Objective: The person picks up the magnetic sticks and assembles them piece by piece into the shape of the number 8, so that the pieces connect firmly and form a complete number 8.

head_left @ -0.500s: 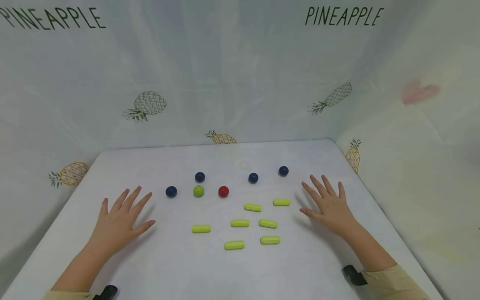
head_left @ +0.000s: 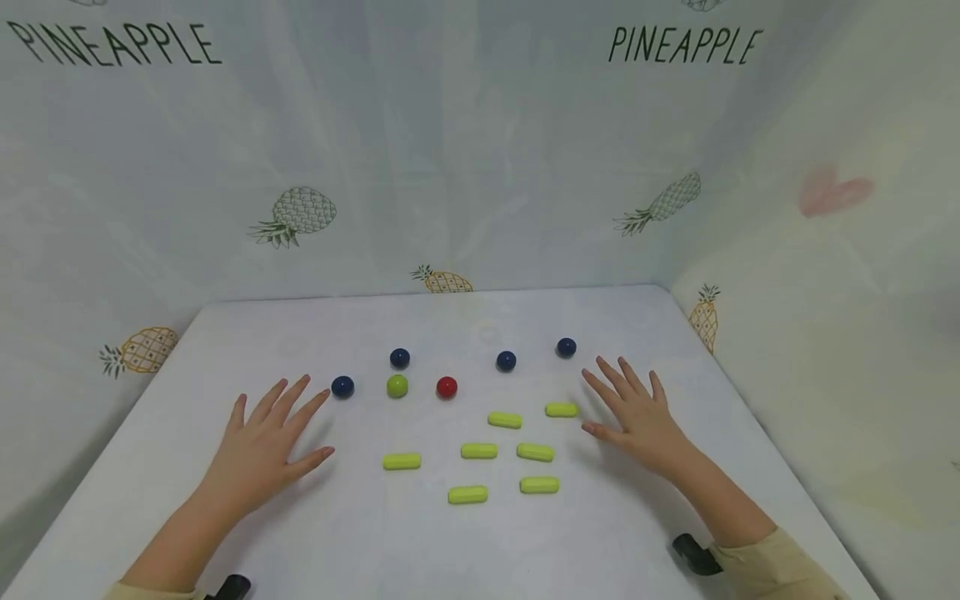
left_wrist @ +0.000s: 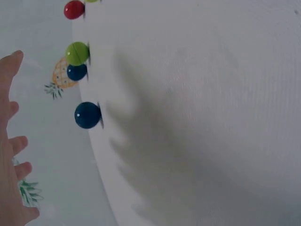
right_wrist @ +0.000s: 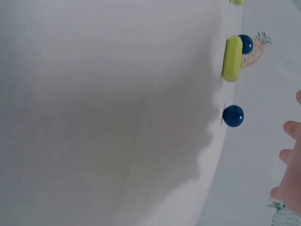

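My left hand (head_left: 258,450), fingers spread and holding nothing, hovers over the table's left side, its fingertips close to the leftmost dark blue ball (head_left: 342,387). On the right, my other hand (head_left: 637,421) is spread too, just right of a yellow-green bar (head_left: 561,410) and below a blue ball (head_left: 566,347). Between the hands lie a green ball (head_left: 397,386), a red ball (head_left: 447,387), two more blue balls and several yellow-green bars. The left wrist view shows the left hand (left_wrist: 11,150) beside a blue ball (left_wrist: 88,115); the right wrist view shows part of the right hand (right_wrist: 292,165).
A white table (head_left: 337,542) carries the balls and bars. Behind it and at both sides hangs a pale cloth (head_left: 480,150) printed with pineapples. Black devices (head_left: 696,555) sit at both wrists, by the beige sleeves (head_left: 780,567).
Both hands have moved inward, the left one to the right and the right one to the left. The balls and bars lie in the same arrangement.
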`<state>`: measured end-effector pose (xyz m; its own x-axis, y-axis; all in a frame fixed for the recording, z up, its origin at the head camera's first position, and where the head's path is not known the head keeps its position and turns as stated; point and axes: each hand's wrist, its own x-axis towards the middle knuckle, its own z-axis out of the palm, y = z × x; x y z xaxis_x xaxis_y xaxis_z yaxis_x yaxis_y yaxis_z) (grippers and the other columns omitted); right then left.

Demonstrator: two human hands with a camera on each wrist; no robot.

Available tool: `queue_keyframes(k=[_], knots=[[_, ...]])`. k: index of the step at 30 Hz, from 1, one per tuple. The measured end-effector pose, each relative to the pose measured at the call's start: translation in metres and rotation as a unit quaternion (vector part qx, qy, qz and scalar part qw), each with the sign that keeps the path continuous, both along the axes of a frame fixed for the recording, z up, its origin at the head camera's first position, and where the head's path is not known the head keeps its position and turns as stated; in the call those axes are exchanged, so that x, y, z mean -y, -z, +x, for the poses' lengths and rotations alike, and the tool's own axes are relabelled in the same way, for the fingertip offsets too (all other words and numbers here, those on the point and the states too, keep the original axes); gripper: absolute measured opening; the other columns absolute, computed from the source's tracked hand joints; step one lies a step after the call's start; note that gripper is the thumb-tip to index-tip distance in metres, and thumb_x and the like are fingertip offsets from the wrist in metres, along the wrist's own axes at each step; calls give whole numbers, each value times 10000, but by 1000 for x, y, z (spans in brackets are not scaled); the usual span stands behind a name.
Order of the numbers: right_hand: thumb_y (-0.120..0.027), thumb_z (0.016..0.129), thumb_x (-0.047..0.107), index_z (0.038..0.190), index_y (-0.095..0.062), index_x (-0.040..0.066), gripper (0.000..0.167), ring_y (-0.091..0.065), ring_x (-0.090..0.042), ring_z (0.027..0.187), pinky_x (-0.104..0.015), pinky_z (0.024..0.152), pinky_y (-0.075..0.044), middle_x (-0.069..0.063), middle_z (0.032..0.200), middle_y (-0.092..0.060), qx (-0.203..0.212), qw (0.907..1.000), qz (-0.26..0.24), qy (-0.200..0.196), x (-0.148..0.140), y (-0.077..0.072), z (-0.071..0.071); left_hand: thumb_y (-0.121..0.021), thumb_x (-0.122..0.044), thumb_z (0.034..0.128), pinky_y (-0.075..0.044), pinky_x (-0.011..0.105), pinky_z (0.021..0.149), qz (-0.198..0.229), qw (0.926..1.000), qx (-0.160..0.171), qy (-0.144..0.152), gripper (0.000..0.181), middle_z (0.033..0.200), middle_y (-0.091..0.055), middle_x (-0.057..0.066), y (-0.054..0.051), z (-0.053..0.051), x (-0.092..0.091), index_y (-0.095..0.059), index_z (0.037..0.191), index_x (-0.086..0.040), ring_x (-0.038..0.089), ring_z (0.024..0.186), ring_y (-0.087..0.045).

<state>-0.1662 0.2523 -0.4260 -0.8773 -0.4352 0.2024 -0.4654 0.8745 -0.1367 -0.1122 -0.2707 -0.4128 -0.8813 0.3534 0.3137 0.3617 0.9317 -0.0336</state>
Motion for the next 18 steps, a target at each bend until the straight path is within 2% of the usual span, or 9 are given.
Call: queue_keyframes(k=[7,14,18], knots=[[-642,885,509,1528,-327,209,777,-76,-386,1457,-670,1072,4,-103,1599,-202,268,9993,-198,-159,18,0,-1,-704,-562,795,-187,735,986,-17,9998,62,195,787,1501,-349,152,1,0,-13,-449,1437,-183,416,1342,-319],[-681,862,481,1519,-352,191,790,-118,-389,1450,-681,1066,-31,-105,1585,-244,336,9974,-399,-498,35,2,-2,-703,-571,792,-221,726,981,-69,9991,175,388,778,1493,-362,151,5,-6,-22,-466,1429,-192,409,1339,-340],[-683,864,477,1517,-357,186,785,-122,-371,1454,-677,1068,-57,-91,1585,-249,578,9949,-537,-629,44,0,-3,-697,-585,793,-222,716,994,-145,9984,237,487,776,1483,-381,150,6,-9,-27,-477,1427,-195,399,1342,-345]])
